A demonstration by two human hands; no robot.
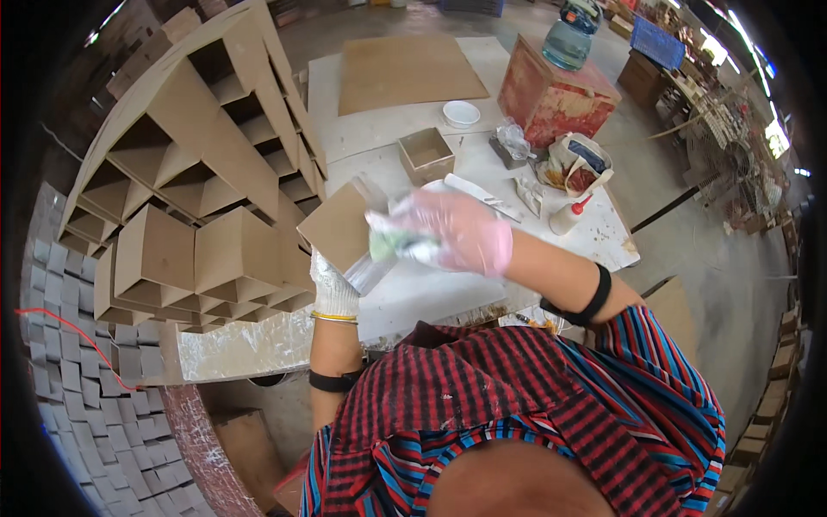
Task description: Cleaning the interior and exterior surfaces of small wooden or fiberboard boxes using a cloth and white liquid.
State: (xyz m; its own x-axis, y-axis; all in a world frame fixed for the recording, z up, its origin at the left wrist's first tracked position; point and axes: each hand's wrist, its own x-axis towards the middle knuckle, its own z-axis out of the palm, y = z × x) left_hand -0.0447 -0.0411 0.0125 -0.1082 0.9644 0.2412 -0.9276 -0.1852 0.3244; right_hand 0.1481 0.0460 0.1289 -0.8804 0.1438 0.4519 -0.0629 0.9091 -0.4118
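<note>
Left grip (334, 284) closed on small cardboard box (338, 226); right grip (457, 231) closed on blurred brush (388, 246), touching box, above white surface (431, 293).

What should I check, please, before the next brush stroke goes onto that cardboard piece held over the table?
1. Left hand grips the cardboard piece from below: ok, the knit glove is closed on its lower edge.
2. Right hand holds the brush: ok, though motion blur hides the exact grip.
3. Brush meets the piece: cannot tell, the tip is blurred at the piece's right edge.
4. Glue bottle within reach: ok, it lies on the table to the right.
5. Small open box clear of the hands: ok, it stands behind them.
6. Stack of finished boxes clear: ok, it stands left of the piece.
</note>
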